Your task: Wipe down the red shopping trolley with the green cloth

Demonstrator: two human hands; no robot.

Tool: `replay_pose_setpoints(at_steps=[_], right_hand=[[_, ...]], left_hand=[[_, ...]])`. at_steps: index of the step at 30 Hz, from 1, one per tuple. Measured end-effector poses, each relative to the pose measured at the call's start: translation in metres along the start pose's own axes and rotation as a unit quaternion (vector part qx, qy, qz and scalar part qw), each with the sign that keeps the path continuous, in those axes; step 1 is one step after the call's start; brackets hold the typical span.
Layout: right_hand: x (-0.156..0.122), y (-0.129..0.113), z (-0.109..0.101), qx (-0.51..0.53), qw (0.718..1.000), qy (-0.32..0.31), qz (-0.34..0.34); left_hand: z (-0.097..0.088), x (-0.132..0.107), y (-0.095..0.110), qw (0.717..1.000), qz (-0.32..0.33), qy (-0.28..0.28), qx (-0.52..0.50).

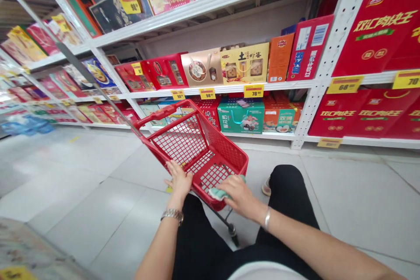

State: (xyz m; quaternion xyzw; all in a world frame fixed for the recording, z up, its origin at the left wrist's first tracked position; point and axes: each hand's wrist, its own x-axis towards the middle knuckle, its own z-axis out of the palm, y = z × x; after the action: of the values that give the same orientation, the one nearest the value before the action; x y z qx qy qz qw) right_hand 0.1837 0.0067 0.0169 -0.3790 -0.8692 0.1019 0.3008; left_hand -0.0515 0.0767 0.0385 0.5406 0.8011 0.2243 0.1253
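A red plastic shopping cart (227,143) with a mesh basket stands tilted in view between my knees and the shelf. Along its near side rests my left hand (179,180), fingers stretched out over the edge and touching it, with nothing in them. My right hand (240,193) is closed on a green and white cloth (220,193), pressed at the basket's near right corner. Part of the cloth is hidden under the fingers. The basket holds nothing that I can see. A dark wheel (233,232) shows below it.
White shelves (210,89) with boxed goods and yellow price tags run behind the cart. Red gift boxes (377,26) fill the right bay. A long grey pole (88,76) rises from the cart's handle end. Pale tiles (121,201) cover the floor.
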Motion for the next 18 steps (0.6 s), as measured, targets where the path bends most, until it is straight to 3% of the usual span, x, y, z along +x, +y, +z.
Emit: replay_pose_setpoints(at_steps=[3, 6, 9, 12, 14, 18], right_hand=[[0.002, -0.023, 0.011, 0.036, 0.995, 0.013, -0.088], [0.017, -0.001, -0.002, 0.048, 0.991, 0.085, -0.088], [0.030, 0.043, -0.017, 0.027, 0.988, 0.152, -0.007], [0.030, 0.073, -0.014, -0.002, 0.988, 0.126, 0.089], [0.026, 0.078, -0.003, -0.009, 0.983, 0.108, 0.145], [0.021, 0.062, 0.012, -0.043, 0.964, 0.123, 0.233]], left_hand=[[-0.009, 0.008, -0.009, 1.000, 0.015, -0.007, 0.003], [-0.015, 0.015, -0.019, 1.000, 0.013, -0.005, 0.009], [-0.020, 0.018, -0.027, 1.000, 0.011, 0.000, 0.007], [-0.024, 0.019, -0.031, 1.000, 0.022, -0.008, 0.004], [-0.027, 0.019, -0.032, 0.999, 0.032, -0.016, 0.005], [-0.029, 0.016, -0.032, 0.999, 0.039, -0.020, 0.006]])
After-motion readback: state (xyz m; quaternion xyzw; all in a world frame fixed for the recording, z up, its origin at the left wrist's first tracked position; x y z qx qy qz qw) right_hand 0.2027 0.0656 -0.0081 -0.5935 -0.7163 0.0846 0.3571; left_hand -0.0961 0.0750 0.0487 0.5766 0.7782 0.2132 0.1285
